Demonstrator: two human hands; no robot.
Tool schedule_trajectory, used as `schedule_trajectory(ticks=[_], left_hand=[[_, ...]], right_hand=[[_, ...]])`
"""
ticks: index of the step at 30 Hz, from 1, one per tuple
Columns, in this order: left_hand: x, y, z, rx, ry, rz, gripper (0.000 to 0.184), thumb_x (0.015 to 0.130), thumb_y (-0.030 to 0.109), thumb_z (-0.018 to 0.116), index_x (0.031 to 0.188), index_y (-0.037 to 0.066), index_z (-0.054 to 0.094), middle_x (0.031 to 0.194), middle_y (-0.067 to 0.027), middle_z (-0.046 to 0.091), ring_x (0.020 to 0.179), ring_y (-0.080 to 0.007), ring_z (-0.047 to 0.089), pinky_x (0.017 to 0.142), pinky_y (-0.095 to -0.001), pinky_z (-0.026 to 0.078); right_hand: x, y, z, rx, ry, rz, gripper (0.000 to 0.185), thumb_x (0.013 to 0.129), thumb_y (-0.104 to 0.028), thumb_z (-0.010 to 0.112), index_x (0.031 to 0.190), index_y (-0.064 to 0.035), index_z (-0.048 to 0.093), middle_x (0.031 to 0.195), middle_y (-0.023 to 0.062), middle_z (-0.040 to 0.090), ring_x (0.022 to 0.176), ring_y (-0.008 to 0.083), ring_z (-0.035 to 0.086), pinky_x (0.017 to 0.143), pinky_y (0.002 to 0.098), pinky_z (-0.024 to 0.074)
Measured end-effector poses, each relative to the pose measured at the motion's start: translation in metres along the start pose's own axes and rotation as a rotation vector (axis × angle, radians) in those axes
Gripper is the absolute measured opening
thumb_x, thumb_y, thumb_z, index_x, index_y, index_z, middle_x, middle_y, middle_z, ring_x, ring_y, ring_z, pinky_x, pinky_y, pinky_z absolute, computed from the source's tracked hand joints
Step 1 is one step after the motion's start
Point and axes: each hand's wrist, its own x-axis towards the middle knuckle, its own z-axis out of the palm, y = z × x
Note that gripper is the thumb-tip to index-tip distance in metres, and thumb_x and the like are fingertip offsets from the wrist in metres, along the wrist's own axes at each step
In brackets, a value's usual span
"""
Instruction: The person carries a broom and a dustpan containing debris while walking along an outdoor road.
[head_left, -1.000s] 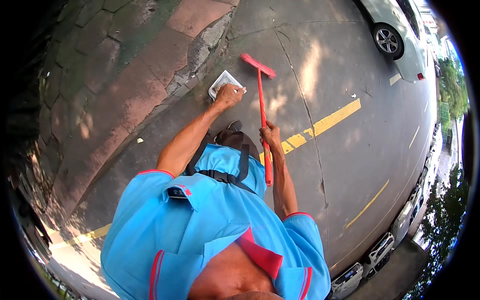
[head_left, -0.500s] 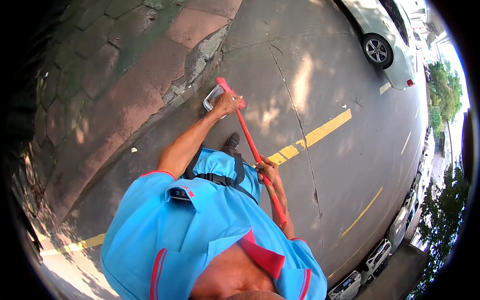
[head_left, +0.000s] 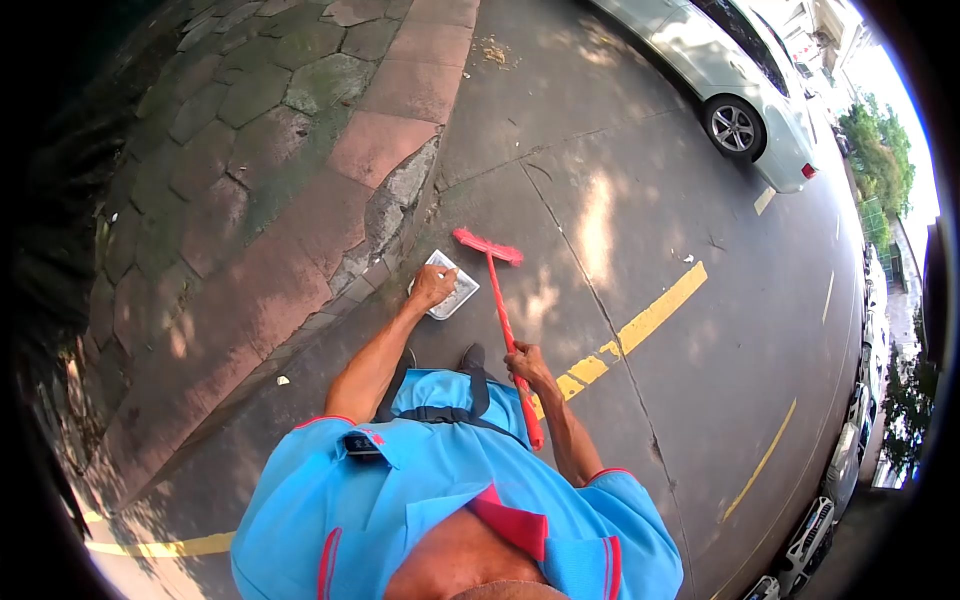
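My left hand [head_left: 433,287] is closed over a pale grey-white dustpan [head_left: 462,299]. The hand covers most of the grip, which seems to point up toward me. My right hand [head_left: 529,362] is wrapped round the red handle of a broom [head_left: 503,315]. Its handle end slants back toward my waist. Red bristles [head_left: 487,247] on the broom head lie ahead and to the right of the dustpan, apart from it.
A broken kerb [head_left: 395,205] and paving [head_left: 290,130] run along the left. Dry debris [head_left: 493,52] lies on the asphalt ahead. A light-coloured car [head_left: 720,90] stands at upper right. Painted yellow lines [head_left: 660,308] mark the road, and a small white scrap [head_left: 283,380] lies near the kerb.
The broom head has separated from my left hand and now lies to the right of the dustpan. The dustpan shows more fully. My view has shifted, so the surroundings sit lower in the frame.
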Motion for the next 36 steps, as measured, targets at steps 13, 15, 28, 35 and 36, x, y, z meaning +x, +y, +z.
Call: schedule_trajectory(ticks=[13,15,28,35,36], left_hand=[[0.014,-0.012,0.012,0.028,0.038,0.050,0.040,0.081,0.035,0.057,0.065,-0.001,0.063,0.055,-0.0149,0.057,0.049,-0.0239,0.052,0.054,-0.0395,0.042],[0.011,-0.008,0.010,0.001,0.021,0.018,0.039,0.081,0.035,0.057,0.066,-0.001,0.064,0.057,-0.0156,0.059,0.052,-0.0248,0.056,0.056,-0.0392,0.044],[0.005,-0.014,0.008,0.019,0.021,0.000,0.037,0.081,0.036,0.057,0.070,0.002,0.068,0.062,-0.0151,0.064,0.059,-0.0251,0.062,0.059,-0.0375,0.047],[0.007,-0.007,0.006,0.033,0.008,0.008,0.040,0.083,0.039,0.056,0.068,0.004,0.068,0.058,-0.0082,0.062,0.054,-0.0163,0.057,0.054,-0.0332,0.044],[0.007,-0.006,0.005,0.002,-0.005,-0.019,0.040,0.083,0.039,0.056,0.068,0.004,0.068,0.058,-0.0080,0.062,0.054,-0.0161,0.057,0.054,-0.0331,0.043]], right_hand=[[-0.061,-0.001,-0.046,0.310,-0.060,0.164,0.060,0.073,-0.002,0.058,0.131,0.0014,0.043,0.060,0.0060,0.052,0.038,0.0137,0.048,0.034,0.0269,0.0325],[-0.041,-0.004,-0.041,0.312,-0.057,0.129,0.059,0.075,-0.003,0.058,0.132,0.0013,0.043,0.061,0.0060,0.053,0.039,0.0137,0.048,0.034,0.0267,0.0341],[0.010,0.040,-0.005,-0.068,-0.028,-0.047,0.058,0.077,-0.005,0.057,0.132,0.0045,0.042,0.063,0.0075,0.056,0.044,0.0123,0.051,0.041,0.0272,0.0427],[-0.074,0.026,-0.024,0.174,-0.115,0.134,0.058,0.074,-0.004,0.058,0.131,0.0021,0.045,0.060,0.0062,0.055,0.042,0.0116,0.050,0.040,0.0254,0.0399],[-0.082,0.017,-0.028,0.194,-0.095,0.157,0.058,0.074,-0.003,0.059,0.131,0.0022,0.045,0.061,0.0062,0.055,0.042,0.0117,0.049,0.039,0.0257,0.0389]])
